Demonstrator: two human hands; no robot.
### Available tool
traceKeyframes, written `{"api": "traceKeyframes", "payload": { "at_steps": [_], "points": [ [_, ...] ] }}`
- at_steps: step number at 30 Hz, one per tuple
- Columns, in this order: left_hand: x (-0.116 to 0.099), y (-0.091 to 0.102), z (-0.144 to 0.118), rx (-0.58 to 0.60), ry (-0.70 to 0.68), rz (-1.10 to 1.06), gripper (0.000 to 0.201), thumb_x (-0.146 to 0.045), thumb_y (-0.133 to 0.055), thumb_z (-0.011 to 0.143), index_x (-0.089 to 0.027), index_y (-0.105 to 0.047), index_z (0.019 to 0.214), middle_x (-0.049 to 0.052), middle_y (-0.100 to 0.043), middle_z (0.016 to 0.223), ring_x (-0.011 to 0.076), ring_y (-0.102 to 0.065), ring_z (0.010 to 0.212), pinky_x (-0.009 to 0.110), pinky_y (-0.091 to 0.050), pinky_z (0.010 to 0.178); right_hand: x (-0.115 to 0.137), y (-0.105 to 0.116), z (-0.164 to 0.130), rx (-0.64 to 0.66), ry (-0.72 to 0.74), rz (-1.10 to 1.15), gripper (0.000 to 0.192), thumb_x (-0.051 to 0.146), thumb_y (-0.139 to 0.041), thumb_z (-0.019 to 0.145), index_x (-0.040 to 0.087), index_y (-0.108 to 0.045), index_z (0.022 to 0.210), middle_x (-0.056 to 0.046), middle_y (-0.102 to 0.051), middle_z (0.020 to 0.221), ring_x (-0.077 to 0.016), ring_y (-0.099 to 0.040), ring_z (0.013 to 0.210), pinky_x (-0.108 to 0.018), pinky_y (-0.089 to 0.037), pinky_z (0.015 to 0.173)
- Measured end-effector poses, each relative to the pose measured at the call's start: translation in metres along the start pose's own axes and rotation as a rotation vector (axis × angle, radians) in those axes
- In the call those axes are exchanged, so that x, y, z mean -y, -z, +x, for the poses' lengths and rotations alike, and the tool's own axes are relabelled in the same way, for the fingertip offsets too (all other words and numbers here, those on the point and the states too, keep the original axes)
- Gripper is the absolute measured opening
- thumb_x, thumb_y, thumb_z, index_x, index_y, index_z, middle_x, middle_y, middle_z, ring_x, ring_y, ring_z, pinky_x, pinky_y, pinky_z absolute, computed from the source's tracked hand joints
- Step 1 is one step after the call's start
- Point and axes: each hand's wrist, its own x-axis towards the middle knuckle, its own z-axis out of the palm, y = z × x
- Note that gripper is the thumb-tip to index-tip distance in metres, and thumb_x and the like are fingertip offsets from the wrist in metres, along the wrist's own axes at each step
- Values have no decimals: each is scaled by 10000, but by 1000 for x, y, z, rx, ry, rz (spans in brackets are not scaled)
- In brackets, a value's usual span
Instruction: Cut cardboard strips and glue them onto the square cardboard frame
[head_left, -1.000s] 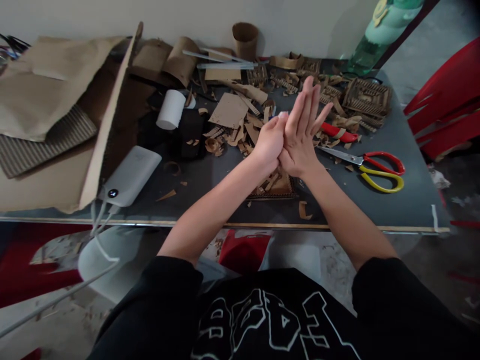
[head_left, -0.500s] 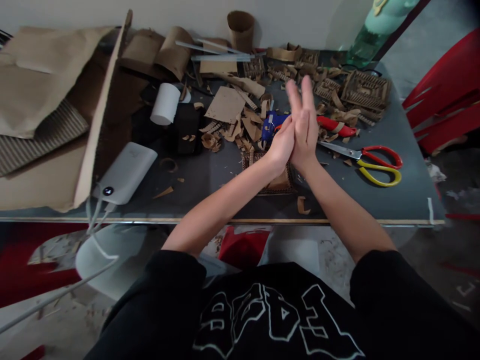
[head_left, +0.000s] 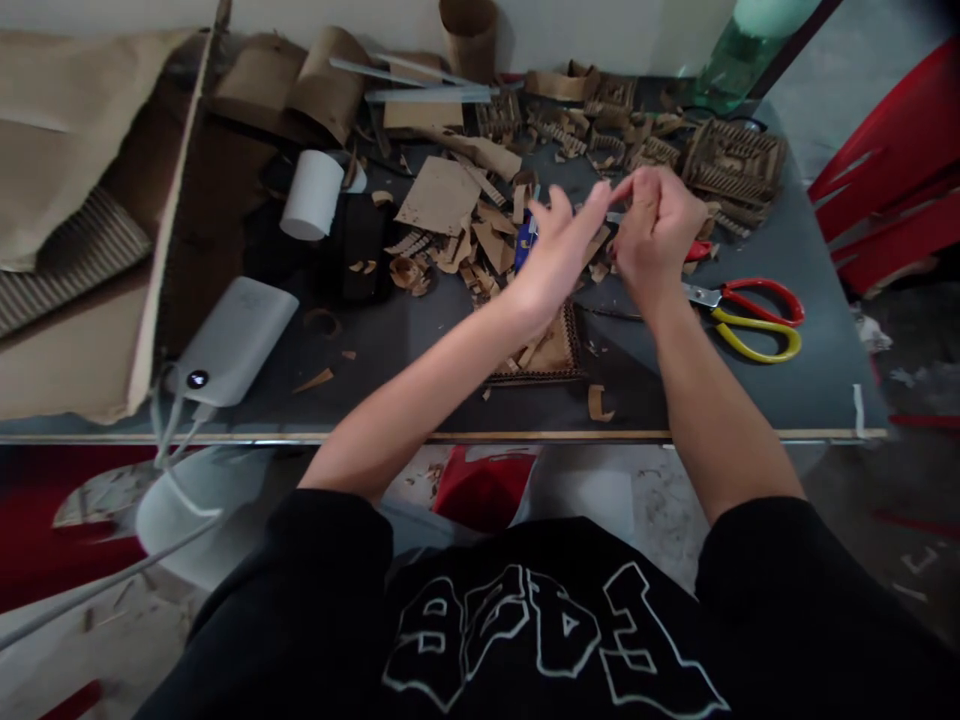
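My left hand [head_left: 559,245] is raised over the table with its fingers apart, and no held object shows in it. One of its fingertips meets, or nearly meets, an outstretched finger of my right hand [head_left: 656,225]. The other fingers of that right hand are curled in; whether anything small lies inside them is hidden. Below my left wrist lies a square corrugated cardboard piece [head_left: 559,350] with a raised edge. A blue tool [head_left: 523,242] is partly covered by my left hand. Scissors [head_left: 757,318] with red and yellow handles lie right of my right wrist, near a red-handled item [head_left: 699,250].
Cardboard scraps [head_left: 450,240] litter the middle and back. Several translucent sticks [head_left: 427,95] and a cardboard tube [head_left: 469,40] are behind. On the left are a white roll [head_left: 311,195], a power bank [head_left: 238,340] with cable and large cardboard sheets [head_left: 67,120]. A green bottle [head_left: 739,60] stands back right.
My palms were pressed together with fingers upward. They have come apart: the right hand has moved right and curled its fingers, and the left has spread its own. The view has shifted slightly.
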Motion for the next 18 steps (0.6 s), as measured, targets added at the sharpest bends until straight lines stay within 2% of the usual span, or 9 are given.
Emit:
{"api": "traceKeyframes", "payload": {
  "at_steps": [3, 5, 6, 7, 11, 13, 15, 16, 18],
  "points": [
    [-9, 32, 14, 40, -317, 291, 427, -342, -590, 998, -259, -508, 1409, -87, -147, 1740, 162, 197, 1635, 308, -25, 1357, -9, 3, 2, 145, -65, -80, 674, 801, -348, 951, 290, -347, 512, 11, -326, 485, -141, -411, 533, -340, -437, 644],
    [-17, 55, 14, 70, -493, 418, 443, -297, -643, 955, -345, -508, 1374, -204, -47, 1733, 123, 148, 1636, 223, -35, 1344, -10, 1, 1, 210, -113, -69, 684, 771, -395, 963, 286, -267, 499, 23, -230, 482, -142, -364, 530, -339, -444, 646],
    [-19, 65, 11, 76, -523, 452, 435, -314, -626, 967, -365, -492, 1378, -224, -26, 1726, 116, 134, 1631, 222, -28, 1345, -9, 0, 0, 226, -123, -57, 692, 760, -431, 960, 280, -257, 493, 26, -212, 488, -139, -346, 524, -341, -444, 639],
    [-20, 74, 6, 102, -480, 467, 453, -344, -622, 976, -401, -465, 1398, -246, -65, 1714, 115, 182, 1617, 243, 2, 1351, -8, -1, -1, 240, -135, -44, 700, 748, -464, 957, 274, -257, 486, 30, -206, 492, -132, -323, 512, -342, -443, 627],
    [-14, 99, -12, 92, -302, 553, 456, -426, -527, 1036, -415, -345, 1454, -174, -339, 1613, 151, 266, 1568, 393, 120, 1352, -7, -5, -6, 255, -211, -56, 718, 635, -629, 932, 257, -235, 466, 56, -175, 485, -91, -199, 469, -336, -437, 572],
    [-10, 110, -9, 76, -363, 644, 401, -438, -488, 1052, -406, -340, 1423, -168, -341, 1595, 124, 222, 1566, 363, 114, 1348, -9, -7, -7, 224, -206, -92, 742, 554, -703, 908, 260, -182, 471, 65, -141, 491, -80, -153, 477, -330, -451, 577],
    [-6, 124, 4, 53, -493, 741, 355, -485, -451, 1055, -389, -353, 1382, -157, -295, 1616, 101, 172, 1567, 312, 72, 1345, -10, -9, -6, 189, -174, -107, 761, 470, -746, 895, 265, -138, 484, 71, -109, 504, -77, -120, 490, -316, -447, 574],
    [-5, 131, 14, 42, -557, 783, 367, -534, -407, 1054, -373, -354, 1379, -133, -272, 1634, 108, 145, 1572, 316, 40, 1346, -8, -10, -6, 173, -166, -105, 766, 418, -762, 889, 265, -126, 489, 73, -102, 507, -76, -108, 496, -307, -428, 559],
    [0, 147, 34, 65, -696, 884, 558, -694, -333, 1003, -298, -365, 1394, -13, -252, 1666, 199, 63, 1586, 431, -67, 1333, 3, -5, -6, 155, -175, -79, 769, 303, -797, 852, 264, -125, 481, 79, -105, 504, -74, -97, 502, -292, -358, 505]
  ]
}}
